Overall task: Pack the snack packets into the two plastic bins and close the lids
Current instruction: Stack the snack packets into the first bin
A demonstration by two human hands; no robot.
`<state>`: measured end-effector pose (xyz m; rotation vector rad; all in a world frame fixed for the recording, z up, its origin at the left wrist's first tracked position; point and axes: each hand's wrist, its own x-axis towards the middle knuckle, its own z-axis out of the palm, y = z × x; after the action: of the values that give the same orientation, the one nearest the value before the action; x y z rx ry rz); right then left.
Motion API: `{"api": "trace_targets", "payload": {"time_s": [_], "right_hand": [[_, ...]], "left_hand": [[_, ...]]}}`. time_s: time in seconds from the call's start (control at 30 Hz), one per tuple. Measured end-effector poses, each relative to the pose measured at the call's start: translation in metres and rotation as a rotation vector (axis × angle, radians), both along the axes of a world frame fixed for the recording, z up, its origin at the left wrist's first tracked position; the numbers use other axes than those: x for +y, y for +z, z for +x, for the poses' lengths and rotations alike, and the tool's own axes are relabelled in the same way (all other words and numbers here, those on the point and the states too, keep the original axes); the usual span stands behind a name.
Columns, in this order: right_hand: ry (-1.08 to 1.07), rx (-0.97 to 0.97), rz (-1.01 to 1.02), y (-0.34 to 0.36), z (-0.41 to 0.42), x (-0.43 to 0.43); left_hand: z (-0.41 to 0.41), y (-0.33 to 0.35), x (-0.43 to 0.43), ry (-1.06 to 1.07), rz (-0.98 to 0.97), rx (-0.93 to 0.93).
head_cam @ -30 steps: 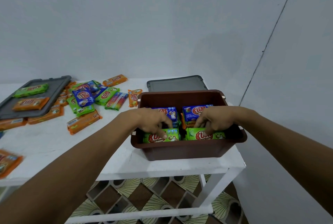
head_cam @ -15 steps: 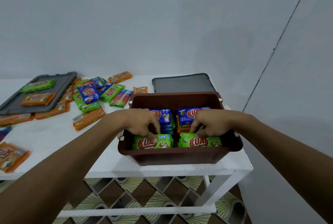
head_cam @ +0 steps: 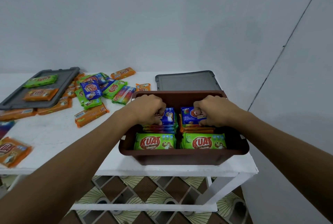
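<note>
A: What lies nearest?

B: The front edge of the white table (head_cam: pixel 54 137), with patterned tiles (head_cam: pixel 144 193) showing under it. An orange packet (head_cam: pixel 12 151) lies by that edge at the far left.

A: And the bin?

B: The brown bin (head_cam: pixel 183 157) sits at the table's near right corner, open on top. Along its front wall two green packets (head_cam: pixel 155 141) lie side by side, labels up.

A: Where are the hands?

B: Both are inside the bin, just behind the green packets. The left hand (head_cam: pixel 149 110) curls its fingers over the left stack (head_cam: pixel 160 130), which is blue on top, with the tips hooked on its near edge. The right hand (head_cam: pixel 210 110) grips the right stack (head_cam: pixel 198 130) the same way, thumb and fingers bent onto its blue top. The stacks stand close together with a narrow gap between them.

A: How deep are they?

B: Several packets each. Striped and orange edges show under the blue, but I cannot count them.

A: What is behind the bin?

B: A grey lid (head_cam: pixel 185 81) lies flat on the table. I cannot tell whether it touches the bin's back wall.

A: And to the left?

B: A loose pile (head_cam: pixel 97 90) of green, blue and orange packets is spread on the table, its nearest ones just beside the bin's back left corner. Farther left, a second lid (head_cam: pixel 18 103) lies flat and carries a pair (head_cam: pixel 40 94) of packets, green behind orange. More orange ones lie along its near edge.

A: Beyond that?

B: A plain pale wall (head_cam: pixel 162 25).
</note>
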<state>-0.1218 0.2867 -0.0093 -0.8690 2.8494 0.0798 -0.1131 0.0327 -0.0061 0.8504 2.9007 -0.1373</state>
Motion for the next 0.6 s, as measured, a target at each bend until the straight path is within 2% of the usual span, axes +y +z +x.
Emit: {"api": "trace_targets", "payload": {"time_s": [0.13, 0.23, 0.33, 0.47, 0.6], "right_hand": [[0.014, -0.092, -0.044, 0.007, -0.003, 0.001], [0.069, -0.019, -0.122, 0.016, -0.006, -0.012], [0.087, 0.056, -0.268, 0.019, -0.013, -0.039], [0.128, 0.081, -0.368, 0.028, -0.027, -0.087], [0.170, 0.096, -0.383, 0.032, -0.052, -0.139]], "left_hand": [[0.005, 0.008, -0.010, -0.050, 0.005, -0.002], [0.007, 0.015, -0.033, -0.061, 0.187, 0.002], [0.007, 0.010, -0.065, -0.031, 0.416, 0.184], [0.003, -0.002, -0.113, 0.126, 0.503, 0.394], [-0.011, -0.014, -0.170, 0.328, 0.467, 0.421]]}}
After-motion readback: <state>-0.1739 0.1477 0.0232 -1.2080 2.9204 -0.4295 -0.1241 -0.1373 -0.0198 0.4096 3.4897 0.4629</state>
